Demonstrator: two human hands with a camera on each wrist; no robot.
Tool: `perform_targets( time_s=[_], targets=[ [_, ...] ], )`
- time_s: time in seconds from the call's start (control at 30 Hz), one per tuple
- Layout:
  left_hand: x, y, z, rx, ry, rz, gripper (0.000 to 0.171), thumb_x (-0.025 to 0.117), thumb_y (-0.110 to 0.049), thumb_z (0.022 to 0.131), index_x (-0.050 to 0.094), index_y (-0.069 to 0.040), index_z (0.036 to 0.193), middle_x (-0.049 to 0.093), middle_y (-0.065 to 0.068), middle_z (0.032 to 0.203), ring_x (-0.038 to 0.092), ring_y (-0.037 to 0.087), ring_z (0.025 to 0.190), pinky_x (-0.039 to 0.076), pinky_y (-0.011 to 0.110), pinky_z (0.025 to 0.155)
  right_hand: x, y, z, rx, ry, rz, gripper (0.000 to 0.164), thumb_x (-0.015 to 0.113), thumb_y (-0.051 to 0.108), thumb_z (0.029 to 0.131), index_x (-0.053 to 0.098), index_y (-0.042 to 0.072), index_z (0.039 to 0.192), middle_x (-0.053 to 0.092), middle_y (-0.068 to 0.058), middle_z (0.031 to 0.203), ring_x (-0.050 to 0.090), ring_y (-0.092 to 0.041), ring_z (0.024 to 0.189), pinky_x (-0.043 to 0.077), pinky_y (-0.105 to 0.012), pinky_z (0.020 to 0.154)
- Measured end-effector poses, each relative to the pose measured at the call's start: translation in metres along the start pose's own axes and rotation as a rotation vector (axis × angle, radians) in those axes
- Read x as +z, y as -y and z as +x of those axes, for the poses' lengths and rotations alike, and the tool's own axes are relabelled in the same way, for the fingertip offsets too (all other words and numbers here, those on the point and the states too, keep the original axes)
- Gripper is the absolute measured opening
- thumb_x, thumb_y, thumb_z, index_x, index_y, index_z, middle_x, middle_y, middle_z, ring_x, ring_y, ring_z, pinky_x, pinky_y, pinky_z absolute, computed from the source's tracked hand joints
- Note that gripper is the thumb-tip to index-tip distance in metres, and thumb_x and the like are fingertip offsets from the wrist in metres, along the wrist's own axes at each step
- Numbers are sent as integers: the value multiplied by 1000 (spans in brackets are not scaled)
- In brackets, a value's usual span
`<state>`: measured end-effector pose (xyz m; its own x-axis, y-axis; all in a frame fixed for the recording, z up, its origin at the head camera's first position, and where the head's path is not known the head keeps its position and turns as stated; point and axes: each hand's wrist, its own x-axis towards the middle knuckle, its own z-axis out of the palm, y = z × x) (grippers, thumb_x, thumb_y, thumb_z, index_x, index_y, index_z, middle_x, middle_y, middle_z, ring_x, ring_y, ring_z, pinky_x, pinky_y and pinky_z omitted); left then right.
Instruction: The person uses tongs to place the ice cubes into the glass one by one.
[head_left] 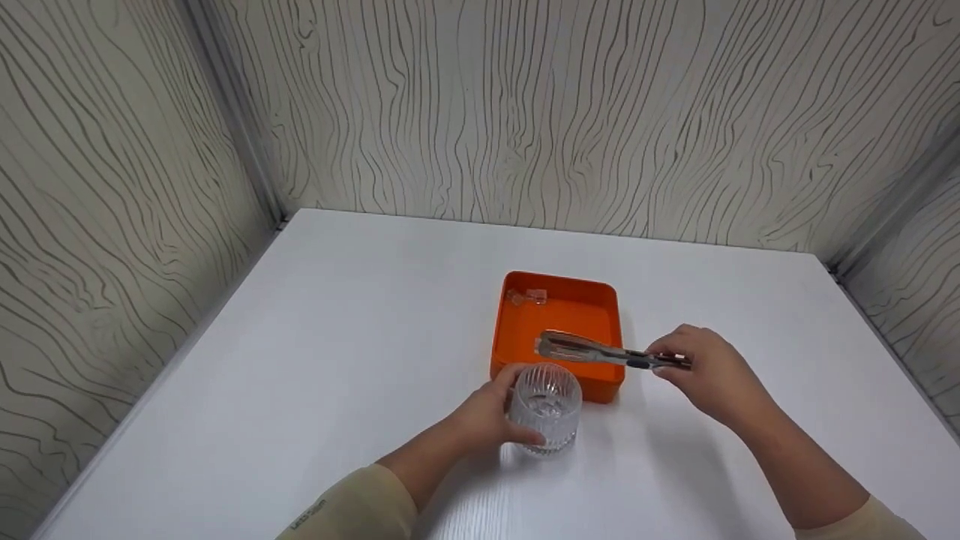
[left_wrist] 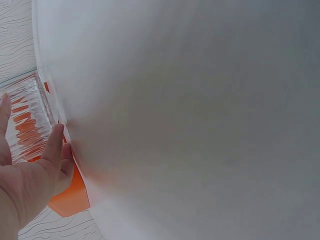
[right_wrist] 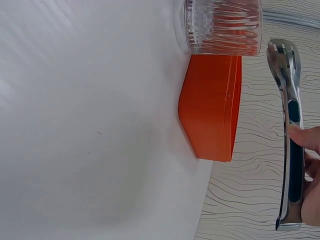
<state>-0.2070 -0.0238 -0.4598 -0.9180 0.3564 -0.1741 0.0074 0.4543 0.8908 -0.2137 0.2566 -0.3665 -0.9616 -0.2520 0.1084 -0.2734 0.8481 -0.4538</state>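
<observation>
Tongs [head_left: 602, 355] crosswise, tips leftward

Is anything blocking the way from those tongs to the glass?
Nothing visible. The right hand holds the tongs above the orange tray, whose near wall is lower, and the left hand grips the glass by its side, leaving the top open.
</observation>
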Motion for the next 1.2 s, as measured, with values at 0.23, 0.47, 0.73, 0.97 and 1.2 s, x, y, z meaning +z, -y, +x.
perform_targets(
  time_s=[0.23,0.47,0.73,0.97,1.2],
  targets=[
    [-1,-1,0,3,3,5,78,84,-26,62,36,-44,121,51,-10,119,50,19,113,40,46,98,-3,0,-9,-58,12,-38,21,70,4,77,68,23,87,57,11,82,48,-13,81,47,-29,68],
    [1,-2,-1,-12,-9,31,78,84,-28,62,35,-46,120,51,-14,115,51,19,112,41,47,97,-1,0,-11,-72,29,-45,22,70,4,76,68,24,85,56,13,81,47,-12,81,47,-27,68],
    [0,-2,-2,-2,-1,8,77,84,-26,63,36,-44,120,52,-12,116,51,20,112,39,49,97,-1,1,-11,-79,35,-63,22,70,5,76,68,23,88,56,12,82,47,-12,81,47,-29,69],
    [0,-2,-1,3,2,4,77,84,-25,63,36,-44,120,51,-13,116,51,19,112,39,48,97,-2,0,-10,-80,42,-64,21,70,6,76,69,21,90,56,12,83,47,-12,82,46,-29,69],
    [-1,-2,-2,11,5,-2,78,84,-26,62,36,-44,120,51,-12,115,51,20,111,41,48,96,-4,2,-9,-90,26,-46,23,70,4,76,68,22,91,56,11,83,48,-13,81,46,-29,68]
  ],
)
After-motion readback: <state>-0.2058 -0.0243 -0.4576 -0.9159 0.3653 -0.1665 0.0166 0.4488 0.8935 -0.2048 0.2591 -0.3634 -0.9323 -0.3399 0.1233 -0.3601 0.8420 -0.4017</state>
